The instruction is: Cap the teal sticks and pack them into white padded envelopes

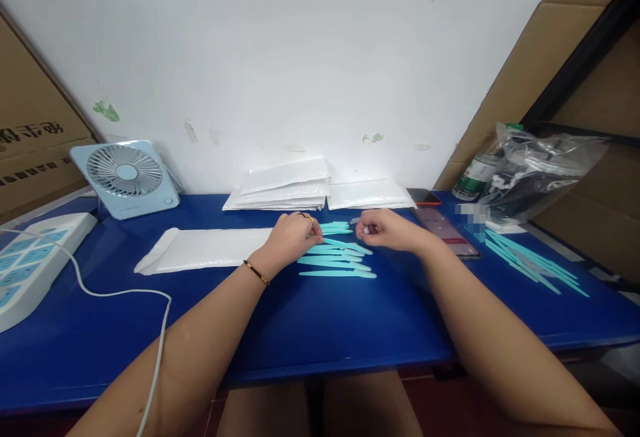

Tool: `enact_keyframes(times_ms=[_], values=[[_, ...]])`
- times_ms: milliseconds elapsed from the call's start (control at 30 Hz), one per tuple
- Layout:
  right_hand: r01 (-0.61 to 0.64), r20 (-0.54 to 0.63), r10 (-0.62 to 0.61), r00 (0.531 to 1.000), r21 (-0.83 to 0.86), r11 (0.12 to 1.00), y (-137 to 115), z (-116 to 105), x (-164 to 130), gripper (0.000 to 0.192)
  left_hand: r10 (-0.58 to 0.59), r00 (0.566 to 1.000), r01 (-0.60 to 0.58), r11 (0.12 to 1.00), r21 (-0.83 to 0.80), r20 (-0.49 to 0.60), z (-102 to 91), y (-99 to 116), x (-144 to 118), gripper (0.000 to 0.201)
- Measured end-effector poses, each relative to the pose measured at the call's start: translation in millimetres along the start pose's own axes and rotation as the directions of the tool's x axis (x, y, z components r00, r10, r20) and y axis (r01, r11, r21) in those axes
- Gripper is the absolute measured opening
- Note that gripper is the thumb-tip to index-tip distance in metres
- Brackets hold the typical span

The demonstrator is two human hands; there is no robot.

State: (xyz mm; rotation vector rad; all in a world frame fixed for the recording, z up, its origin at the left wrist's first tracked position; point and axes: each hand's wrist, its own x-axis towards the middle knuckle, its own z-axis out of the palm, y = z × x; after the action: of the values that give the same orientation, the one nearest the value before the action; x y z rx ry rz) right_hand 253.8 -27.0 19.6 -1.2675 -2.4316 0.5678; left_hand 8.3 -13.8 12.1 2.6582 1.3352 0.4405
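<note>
Several slim turquoise eyebrow razors [337, 274] lie side by side on the blue table, their heads pointing right. My left hand [295, 233] is over the handle ends of the row, thumb and fingers pinched on one eyebrow razor [334, 243]. Just right of the row's heads, my right hand [383, 229] is closed with its fingers curled. Something small and pale shows at its fingertips, too small to name. Under my left wrist and to its left lies a flat white padded mailer [205, 249], partly covered by the hand.
White padded mailers [285, 187] are stacked against the wall, with another pile [370, 193] beside them. A blue fan [125, 173] and power strip [37, 263] stand left. Rightward are a phone [447, 233], more turquoise razors [537, 260], a bottle [475, 173] and a plastic bag [545, 170].
</note>
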Motion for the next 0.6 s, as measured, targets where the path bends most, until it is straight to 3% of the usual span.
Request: enact_keyframes(times_ms=[100,233,300,467,600], values=[[-0.059,-0.030,0.059,0.998,-0.003,0.998,7.2,-2.8,-1.6,0.015,-0.026,1.000,0.026,0.999,-0.020,0.003,2.3,-3.6,0.3,0.017],[-0.244,-0.227,0.214,0.950,-0.116,0.963,28.9,-11.6,-5.2,0.018,-0.128,0.991,0.128,0.992,-0.008,-0.041,4.7,-17.4,2.2,0.019],[-0.297,-0.261,0.249,0.933,-0.165,0.940,35.6,-12.3,-4.8,0.016,-0.128,0.991,0.129,0.991,0.022,-0.043,5.7,-21.5,2.8,0.019],[-0.366,-0.211,0.318,0.924,-0.257,0.894,38.6,-0.8,3.5,0.014,-0.115,0.993,0.115,0.991,0.069,-0.014,8.2,-19.8,3.2,0.019],[-0.434,-0.153,0.410,0.899,-0.193,0.880,41.9,4.4,6.5,0.012,-0.139,0.987,0.139,0.990,0.013,0.076,8.3,-14.4,3.4,0.016]])
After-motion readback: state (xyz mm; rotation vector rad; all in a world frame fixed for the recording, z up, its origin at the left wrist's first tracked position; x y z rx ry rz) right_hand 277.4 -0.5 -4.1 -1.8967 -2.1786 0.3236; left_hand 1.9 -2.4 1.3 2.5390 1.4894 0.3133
